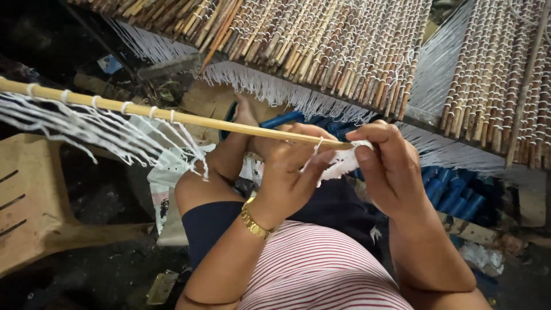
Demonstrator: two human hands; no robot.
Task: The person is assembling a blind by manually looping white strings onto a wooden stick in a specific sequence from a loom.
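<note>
Two hands meet at the end of a long pale stick (172, 116) over the lap, the left hand (290, 172) closed around it and the right hand (390, 166) pinching white string (338, 163) tied there.

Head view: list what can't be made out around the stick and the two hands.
- Stick: its far end runs off the left edge of the head view; its near tip is covered by the right hand.
- White thread: the knot or wrap itself is hidden between the fingers of both hands.
- Left hand: its palm faces away, so the grip is unclear.
- Floor: too dark to read.
</note>
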